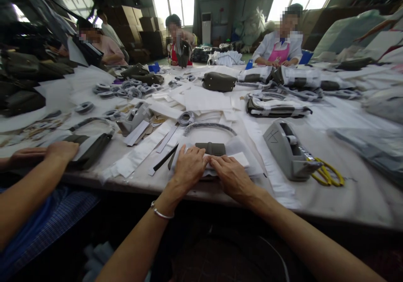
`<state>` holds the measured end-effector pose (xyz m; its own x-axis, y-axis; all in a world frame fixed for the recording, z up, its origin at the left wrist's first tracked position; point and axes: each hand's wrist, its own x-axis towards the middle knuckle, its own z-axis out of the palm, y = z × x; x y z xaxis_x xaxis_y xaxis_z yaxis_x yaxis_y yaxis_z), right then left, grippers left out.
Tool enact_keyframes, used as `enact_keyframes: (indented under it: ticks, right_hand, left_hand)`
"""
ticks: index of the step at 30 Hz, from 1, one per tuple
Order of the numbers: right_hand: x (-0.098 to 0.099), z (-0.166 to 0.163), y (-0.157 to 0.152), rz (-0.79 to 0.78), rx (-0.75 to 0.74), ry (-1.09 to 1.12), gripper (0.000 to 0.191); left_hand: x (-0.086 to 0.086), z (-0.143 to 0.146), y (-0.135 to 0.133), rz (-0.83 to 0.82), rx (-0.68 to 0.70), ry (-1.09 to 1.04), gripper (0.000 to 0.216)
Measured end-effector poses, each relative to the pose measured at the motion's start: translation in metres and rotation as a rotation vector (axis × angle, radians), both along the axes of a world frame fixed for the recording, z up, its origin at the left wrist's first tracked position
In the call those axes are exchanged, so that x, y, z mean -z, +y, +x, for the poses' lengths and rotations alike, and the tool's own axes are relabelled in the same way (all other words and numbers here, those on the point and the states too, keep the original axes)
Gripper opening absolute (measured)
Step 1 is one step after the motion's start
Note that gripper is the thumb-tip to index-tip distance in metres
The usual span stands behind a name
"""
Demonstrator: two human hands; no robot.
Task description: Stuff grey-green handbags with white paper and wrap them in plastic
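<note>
My left hand (189,166) and my right hand (231,173) lie side by side on white wrapping paper (242,158) at the table's near edge. Their fingers press down and pinch the paper over a dark olive bag (211,148), whose grey curved handle (209,126) arcs behind it. The bag's lower part is hidden under the paper and my hands. A silver bracelet (161,213) circles my left wrist.
A grey tape dispenser (288,150) and yellow scissors (327,175) lie to the right. A neighbour's hand (61,150) rests on another olive bag (91,145) at left. Paper strips, tape rolls (85,107) and wrapped bags cover the table; three people sit across it.
</note>
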<state>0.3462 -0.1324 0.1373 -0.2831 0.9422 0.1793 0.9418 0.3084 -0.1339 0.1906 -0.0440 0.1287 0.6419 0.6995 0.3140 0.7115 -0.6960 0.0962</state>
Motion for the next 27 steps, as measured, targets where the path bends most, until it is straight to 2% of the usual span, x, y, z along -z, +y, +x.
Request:
enact_keyframes:
  ticks: [5, 8, 11, 15, 18, 21, 24, 27]
  right_hand:
    - [0.006, 0.004, 0.000, 0.049, 0.046, 0.034, 0.058]
    - [0.010, 0.004, -0.001, 0.033, 0.054, 0.015, 0.060]
    - [0.012, 0.004, -0.001, 0.023, 0.041, 0.006, 0.059]
    - [0.013, 0.003, -0.001, 0.001, 0.068, -0.003, 0.058]
    - [0.011, 0.002, -0.001, -0.030, 0.081, -0.015, 0.060]
    - [0.010, 0.001, -0.001, -0.046, 0.079, -0.034, 0.064]
    - [0.011, 0.001, -0.001, -0.041, 0.075, -0.047, 0.063]
    - [0.013, 0.002, -0.001, -0.021, 0.076, -0.051, 0.063]
  left_hand:
    - [0.009, 0.000, -0.006, 0.103, -0.036, -0.058, 0.036]
    - [0.013, -0.002, -0.008, 0.120, -0.049, -0.086, 0.039]
    - [0.011, -0.004, -0.010, 0.080, -0.034, -0.094, 0.040]
    - [-0.003, -0.020, -0.001, -0.034, 0.041, -0.174, 0.038]
    - [-0.016, -0.040, 0.017, -0.073, -0.152, -0.196, 0.034]
    - [-0.026, -0.051, 0.036, -0.230, -0.326, -0.091, 0.033]
    - [-0.033, -0.051, 0.049, -0.407, -0.382, -0.014, 0.037]
    - [-0.034, -0.048, 0.059, -0.474, -0.371, -0.051, 0.047]
